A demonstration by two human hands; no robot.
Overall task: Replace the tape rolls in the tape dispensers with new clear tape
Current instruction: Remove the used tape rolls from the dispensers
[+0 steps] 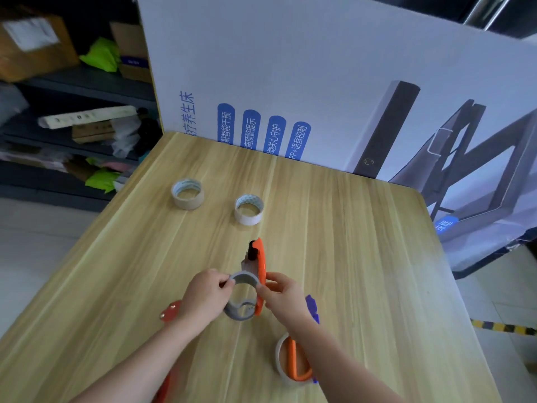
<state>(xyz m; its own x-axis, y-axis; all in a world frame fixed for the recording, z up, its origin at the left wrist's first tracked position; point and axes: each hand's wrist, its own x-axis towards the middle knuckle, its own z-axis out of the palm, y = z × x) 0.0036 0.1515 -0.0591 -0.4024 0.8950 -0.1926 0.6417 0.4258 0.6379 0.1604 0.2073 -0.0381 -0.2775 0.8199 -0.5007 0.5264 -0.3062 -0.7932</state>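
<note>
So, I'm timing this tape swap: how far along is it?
Possibly done: the near dispenser, by the right forearm, carries a pale roll. In hand: the left hand pinches a grey ring on the held dispenser, gripped by the right hand. Left: two loose rolls stand farther off.

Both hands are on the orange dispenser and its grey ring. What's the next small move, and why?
Probably slide the grey ring off to the left, clear of the orange dispenser. The left hand pinches the ring's rim while the right hand grips the frame. The nearest tape roll lies untouched farther up the table, so the ring likely has to come off first.
</note>
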